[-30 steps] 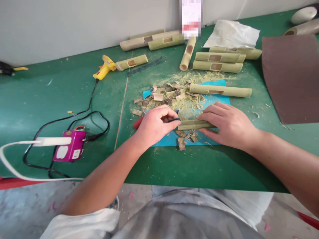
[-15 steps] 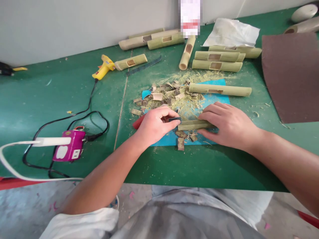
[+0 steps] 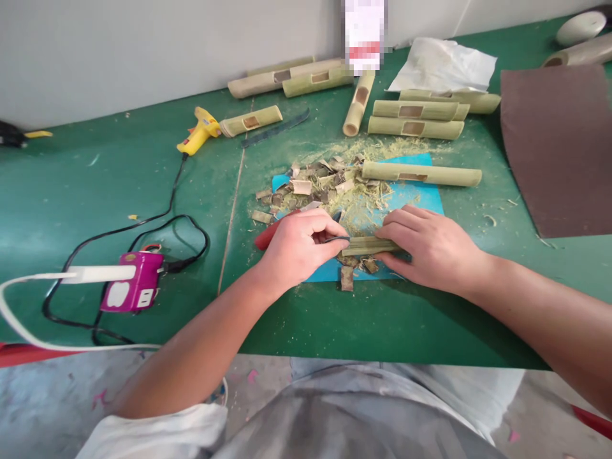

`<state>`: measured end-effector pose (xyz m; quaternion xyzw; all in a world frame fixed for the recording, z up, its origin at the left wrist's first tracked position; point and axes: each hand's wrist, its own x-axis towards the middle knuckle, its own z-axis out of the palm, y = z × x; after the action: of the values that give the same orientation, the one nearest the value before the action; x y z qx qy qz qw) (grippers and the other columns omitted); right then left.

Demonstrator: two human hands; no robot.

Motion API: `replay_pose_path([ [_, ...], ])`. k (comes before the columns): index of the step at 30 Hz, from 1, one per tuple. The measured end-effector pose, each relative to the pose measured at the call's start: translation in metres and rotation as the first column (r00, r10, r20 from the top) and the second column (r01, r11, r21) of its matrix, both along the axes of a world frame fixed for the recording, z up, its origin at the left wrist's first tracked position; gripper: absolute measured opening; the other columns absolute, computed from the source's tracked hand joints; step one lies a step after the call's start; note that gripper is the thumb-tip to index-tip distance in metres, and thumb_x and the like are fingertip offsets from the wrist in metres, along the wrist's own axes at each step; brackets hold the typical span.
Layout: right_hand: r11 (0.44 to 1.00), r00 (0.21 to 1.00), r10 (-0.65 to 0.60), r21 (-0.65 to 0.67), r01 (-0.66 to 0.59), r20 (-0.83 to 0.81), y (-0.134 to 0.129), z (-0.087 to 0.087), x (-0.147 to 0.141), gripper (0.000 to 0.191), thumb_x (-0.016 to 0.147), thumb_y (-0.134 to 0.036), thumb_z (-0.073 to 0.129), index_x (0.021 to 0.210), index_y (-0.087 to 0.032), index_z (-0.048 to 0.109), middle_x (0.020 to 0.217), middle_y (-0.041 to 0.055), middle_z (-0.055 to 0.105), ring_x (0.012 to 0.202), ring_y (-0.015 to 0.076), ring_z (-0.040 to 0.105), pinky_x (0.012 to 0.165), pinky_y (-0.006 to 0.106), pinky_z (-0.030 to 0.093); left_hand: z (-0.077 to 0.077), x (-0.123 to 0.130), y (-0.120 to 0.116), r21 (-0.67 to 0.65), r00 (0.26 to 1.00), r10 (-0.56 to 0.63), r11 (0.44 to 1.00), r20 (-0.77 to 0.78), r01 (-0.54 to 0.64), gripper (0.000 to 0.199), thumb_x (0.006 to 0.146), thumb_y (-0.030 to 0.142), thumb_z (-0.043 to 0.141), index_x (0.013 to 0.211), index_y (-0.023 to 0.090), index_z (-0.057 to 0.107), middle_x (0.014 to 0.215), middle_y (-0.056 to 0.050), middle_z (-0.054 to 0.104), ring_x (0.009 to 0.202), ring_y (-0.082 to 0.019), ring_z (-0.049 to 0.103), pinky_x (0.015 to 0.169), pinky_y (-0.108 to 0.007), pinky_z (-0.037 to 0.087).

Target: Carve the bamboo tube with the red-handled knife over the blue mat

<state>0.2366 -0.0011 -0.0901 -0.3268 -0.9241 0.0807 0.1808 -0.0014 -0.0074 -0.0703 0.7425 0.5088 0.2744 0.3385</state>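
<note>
The left hand (image 3: 303,245) has its thumb and fingers together, clamped on a thin dark strip (image 3: 336,240) at the left end of the bamboo (image 3: 366,246). The right hand (image 3: 423,248) is closed over the right end of the bamboo, fingers on the far side and thumb on the near side; it hides that end. The bamboo lies sideways between the hands, above the blue sheet (image 3: 421,199). Whether the strip touches it, I cannot tell.

Scraps (image 3: 318,178) and dust (image 3: 363,207) crowd the sheet just beyond the left hand, and a few more chips (image 3: 347,278) lie right at the near side of the bamboo. A red thing (image 3: 268,236) lies close to the left hand, partly hidden by it. Beyond the right hand, a slotted tube (image 3: 449,174) lies across the sheet, the nearest big thing in the way on that side.

Farther back on the green table (image 3: 287,325) are more tubes (image 3: 414,127), some under white paper (image 3: 442,67), and a dark blade-like strip. The glue gun (image 3: 198,134) touches one tube; its black cord (image 3: 174,191) loops to a purple adapter (image 3: 134,280), well left of the hands. A brown sheet (image 3: 557,150) lies to the right.
</note>
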Motion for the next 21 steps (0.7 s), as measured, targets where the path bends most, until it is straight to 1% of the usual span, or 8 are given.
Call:
replay_pose_path([
  [6,1.000,1.000,-0.011,0.006,0.011,0.009,0.000,0.000,0.000,0.014,0.088,-0.028,0.056,0.092,-0.018,0.065,0.091,0.0105,0.066,0.082,0.0231,0.057,0.068,0.036,0.046,-0.008,0.004,0.000,0.049,0.999,0.032,0.998,0.035,-0.033,0.007,0.077,0.016,0.073,0.071,0.018,0.071,0.070,0.001,0.060,0.065,-0.011,0.054,0.059,-0.023,0.042],
  [13,0.999,1.000,-0.016,0.028,0.016,0.015,0.000,0.000,-0.001,0.015,0.089,-0.028,0.056,0.091,-0.016,0.065,0.090,0.0109,0.067,0.082,0.0232,0.057,0.066,0.035,0.046,-0.011,0.009,0.002,0.069,0.999,0.014,0.997,0.038,-0.017,0.011,0.076,0.010,0.074,0.070,0.018,0.069,0.068,0.002,0.056,0.067,-0.011,0.053,0.061,-0.024,0.042],
  [17,1.000,1.000,-0.015,0.026,0.015,0.016,0.000,0.001,-0.001,0.013,0.089,-0.027,0.056,0.090,-0.018,0.065,0.089,0.0100,0.066,0.080,0.0224,0.057,0.067,0.035,0.046,-0.012,0.011,0.002,0.139,1.000,-0.018,0.990,0.024,0.015,0.012,0.079,0.011,0.073,0.071,0.018,0.068,0.069,0.002,0.055,0.068,-0.011,0.053,0.063,-0.024,0.043],
  [21,1.000,1.000,-0.022,0.022,0.022,0.009,0.001,0.002,-0.002,0.014,0.090,-0.029,0.055,0.090,-0.018,0.065,0.089,0.0103,0.067,0.081,0.0221,0.058,0.067,0.034,0.047,-0.014,0.012,0.002,0.239,0.996,-0.087,0.968,0.018,0.080,0.009,0.082,0.011,0.072,0.076,0.017,0.068,0.073,0.001,0.059,0.071,-0.011,0.056,0.065,-0.023,0.045],
])
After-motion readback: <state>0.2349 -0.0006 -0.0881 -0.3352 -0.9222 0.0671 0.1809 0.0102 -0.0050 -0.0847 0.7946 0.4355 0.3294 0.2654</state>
